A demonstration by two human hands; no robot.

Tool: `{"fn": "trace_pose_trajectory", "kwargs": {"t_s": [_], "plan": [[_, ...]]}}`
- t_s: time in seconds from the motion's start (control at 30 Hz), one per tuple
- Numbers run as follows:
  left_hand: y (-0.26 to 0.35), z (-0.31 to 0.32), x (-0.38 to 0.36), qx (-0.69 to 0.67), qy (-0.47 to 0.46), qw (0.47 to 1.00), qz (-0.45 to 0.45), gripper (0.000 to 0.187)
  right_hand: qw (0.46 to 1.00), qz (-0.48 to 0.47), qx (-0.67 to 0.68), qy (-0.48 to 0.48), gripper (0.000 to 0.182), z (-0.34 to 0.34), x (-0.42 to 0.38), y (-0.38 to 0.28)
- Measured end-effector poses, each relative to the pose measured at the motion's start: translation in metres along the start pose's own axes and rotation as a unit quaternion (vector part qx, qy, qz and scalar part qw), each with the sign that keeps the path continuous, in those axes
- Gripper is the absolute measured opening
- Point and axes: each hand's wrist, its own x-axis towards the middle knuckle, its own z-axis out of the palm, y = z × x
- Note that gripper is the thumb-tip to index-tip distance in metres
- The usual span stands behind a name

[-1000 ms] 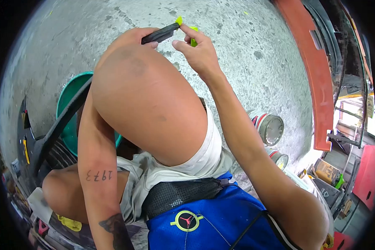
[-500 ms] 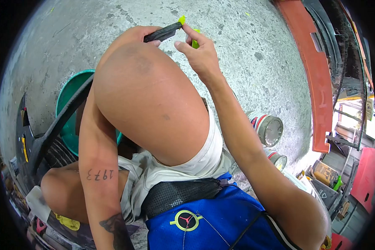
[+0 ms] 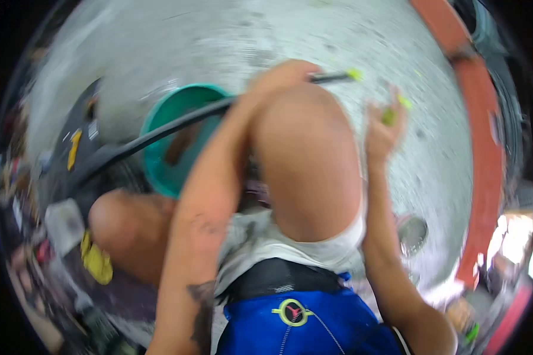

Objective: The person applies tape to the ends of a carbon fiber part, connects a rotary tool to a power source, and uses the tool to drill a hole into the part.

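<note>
My left hand (image 3: pixel 299 70), partly hidden behind my raised knee, is closed around a long black strip (image 3: pixel 210 109). The strip runs from the lower left, over a green tub, and passes behind my arm and knee. Its end beyond my hand carries a bright yellow-green bit (image 3: pixel 355 74). To the right, my right hand (image 3: pixel 382 133) is raised apart from the strip and blurred. Between its fingers shows a small yellow-green piece (image 3: pixel 389 116), with a brighter bit near the fingertips; its kind is unclear.
The green tub (image 3: pixel 157 121) with a brown item inside stands on the grey floor. A dark panel with a yellow-handled tool (image 3: pixel 74 149) lies left. A paint can (image 3: pixel 412 234) sits beside my right forearm. A long orange-red panel (image 3: pixel 482 148) borders the right. A yellow cloth (image 3: pixel 95 260) lies lower left.
My right hand has drawn away from the strip's tip, widening the gap. The camera view has shifted, moving the scene rightward, and is now blurred. My left hand still grips the strip.
</note>
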Motion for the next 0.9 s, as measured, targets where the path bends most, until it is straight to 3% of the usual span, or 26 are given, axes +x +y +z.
{"fn": "trace_pose_trajectory", "kwargs": {"t_s": [0.03, 0.07, 0.1, 0.2, 0.23, 0.3, 0.53, 0.67, 0.73, 0.8, 0.87, 0.9], "plan": [[0.029, -0.002, -0.027, 0.037, 0.099, 0.994, -0.002, 0.053, 0.996, -0.071, -0.055, 0.019, 0.049, -0.012, 0.008, -0.013], [0.028, -0.005, -0.026, 0.077, 0.085, 0.993, -0.003, 0.052, 0.995, -0.091, -0.002, 0.039, 0.049, -0.014, 0.016, -0.004], [0.01, 0.0, -0.01, 0.038, 0.07, 0.997, -0.007, 0.051, 0.995, -0.095, -0.017, 0.033, 0.051, -0.023, 0.021, -0.019], [-0.001, 0.002, -0.007, 0.1, 0.083, 0.991, 0.025, 0.046, 0.99, -0.128, 0.059, 0.019, 0.051, -0.037, 0.039, -0.068], [-0.005, 0.002, -0.006, 0.119, 0.078, 0.989, 0.034, 0.043, 0.988, -0.124, 0.091, 0.015, 0.05, -0.039, 0.043, -0.075], [0.011, -0.011, -0.013, 0.135, -0.02, 0.989, -0.054, 0.039, 0.987, -0.122, 0.108, 0.008, 0.046, -0.039, 0.051, -0.089], [0.015, 0.015, -0.034, 0.249, 0.034, 0.968, -0.025, 0.029, 0.979, -0.062, 0.194, 0.029, 0.044, -0.052, 0.033, -0.095], [0.001, 0.025, -0.045, 0.309, 0.084, 0.947, -0.003, 0.028, 0.988, -0.023, 0.149, 0.021, 0.045, -0.064, 0.016, -0.084], [-0.004, 0.035, -0.053, 0.357, 0.172, 0.917, 0.042, 0.029, 0.99, -0.001, 0.142, 0.024, 0.045, -0.07, 0.007, -0.074], [-0.011, 0.044, -0.056, 0.372, 0.167, 0.912, 0.041, 0.034, 0.995, -0.006, 0.097, 0.013, 0.046, -0.073, 0.003, -0.054], [-0.025, 0.055, -0.056, 0.396, 0.3, 0.86, 0.113, 0.038, 0.996, 0.005, 0.089, 0.01, 0.046, -0.077, -0.001, -0.046], [-0.029, 0.057, -0.056, 0.38, 0.287, 0.872, 0.113, 0.044, 0.997, 0.017, 0.077, 0.003, 0.046, -0.078, -0.002, -0.044]]}}
